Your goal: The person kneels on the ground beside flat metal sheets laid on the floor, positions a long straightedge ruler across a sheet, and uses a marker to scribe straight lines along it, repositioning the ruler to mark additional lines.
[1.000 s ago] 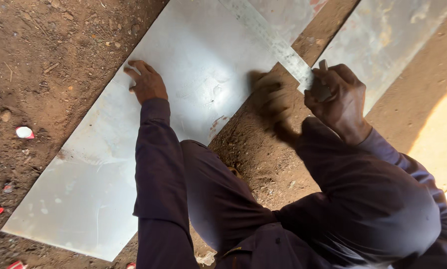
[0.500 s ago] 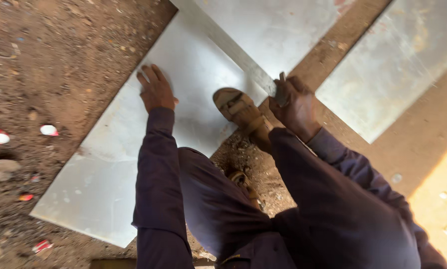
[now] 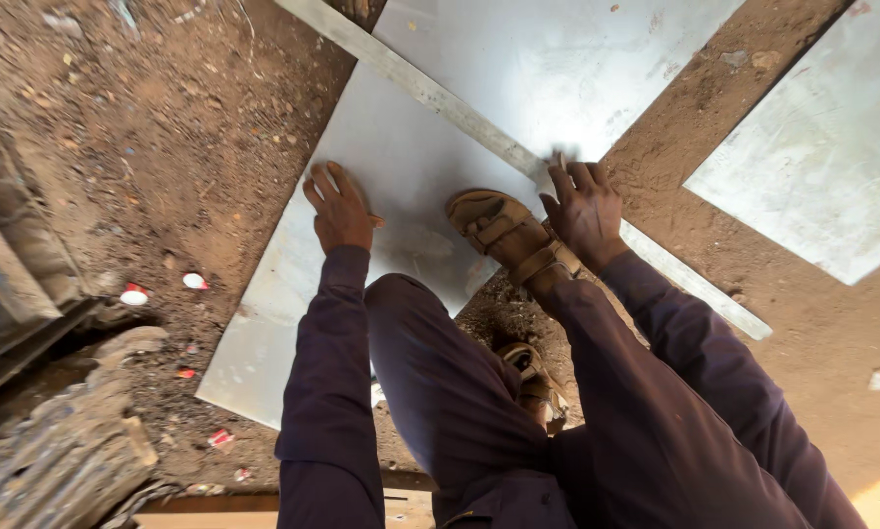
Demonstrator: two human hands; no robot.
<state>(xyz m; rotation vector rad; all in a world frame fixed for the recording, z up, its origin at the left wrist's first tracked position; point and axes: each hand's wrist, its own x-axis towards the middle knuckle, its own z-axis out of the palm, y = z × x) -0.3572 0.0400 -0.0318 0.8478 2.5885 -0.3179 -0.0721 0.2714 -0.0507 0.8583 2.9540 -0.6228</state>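
A large grey metal sheet (image 3: pixel 411 147) lies on bare dirt. My left hand (image 3: pixel 340 211) presses flat on it with fingers apart and holds nothing. A long narrow metal strip (image 3: pixel 430 93) runs slantwise across the sheet. My right hand (image 3: pixel 582 206) lies over that strip near the sheet's right edge, fingers stretched along it and holding it down. Whether a small tool sits at the fingertips I cannot tell. My sandalled foot (image 3: pixel 504 235) stands on the sheet between my hands. My dark sleeves and trousers hide the sheet's near edge.
A second metal sheet (image 3: pixel 822 167) lies on the dirt at the right. Rubble and stones (image 3: pixel 58 460) and a dark metal object (image 3: pixel 9 284) crowd the left edge. Small red and white caps (image 3: pixel 133 294) dot the ground. A wooden plank (image 3: pixel 244 504) lies at the bottom.
The view has swung, and the strip now lies across the sheet. My right hand has shifted from gripping its end to lying over it. My foot has come onto the sheet.
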